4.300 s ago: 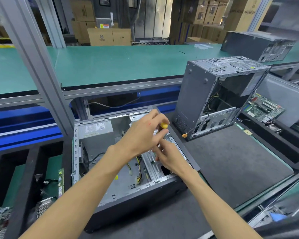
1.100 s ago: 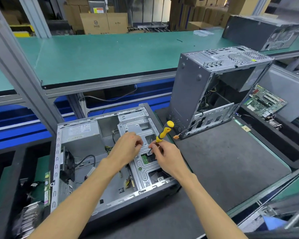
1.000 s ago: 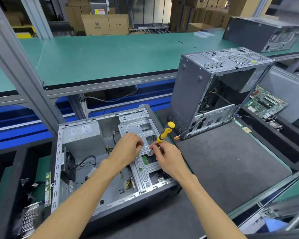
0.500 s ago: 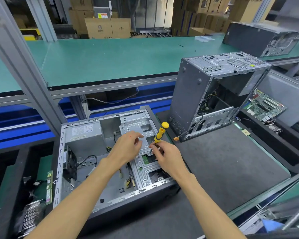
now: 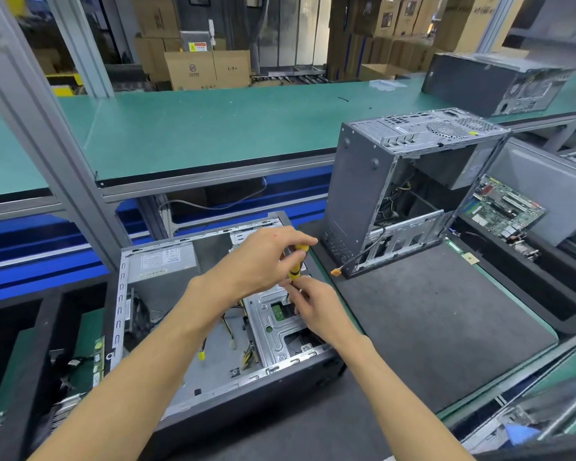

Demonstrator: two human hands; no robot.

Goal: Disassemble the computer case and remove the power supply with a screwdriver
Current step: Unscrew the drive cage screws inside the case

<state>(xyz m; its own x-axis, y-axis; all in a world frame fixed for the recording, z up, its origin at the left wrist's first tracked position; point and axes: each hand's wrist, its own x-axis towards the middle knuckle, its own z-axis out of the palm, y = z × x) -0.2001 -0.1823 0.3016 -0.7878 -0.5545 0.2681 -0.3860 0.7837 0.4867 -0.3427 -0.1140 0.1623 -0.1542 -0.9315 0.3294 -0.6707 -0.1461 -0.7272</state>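
Left hand (image 5: pixel 263 257) curls round the yellow screwdriver (image 5: pixel 296 264) handle to turn it, while right hand (image 5: pixel 316 304) fingers pinch low on it, apparently steadying the tip over the open case (image 5: pixel 193 371) drive bracket (image 5: pixel 270 321)

- The left hand (image 5: pixel 263 257) no longer rests on the drive cage (image 5: pixel 273 319); it is now raised and curled round the yellow handle of the screwdriver (image 5: pixel 296 265), covering its top.
- The screwdriver stands more upright than a second ago, when it leaned to the right.
- The right hand (image 5: pixel 315 302) now pinches low near the shaft rather than holding the handle.
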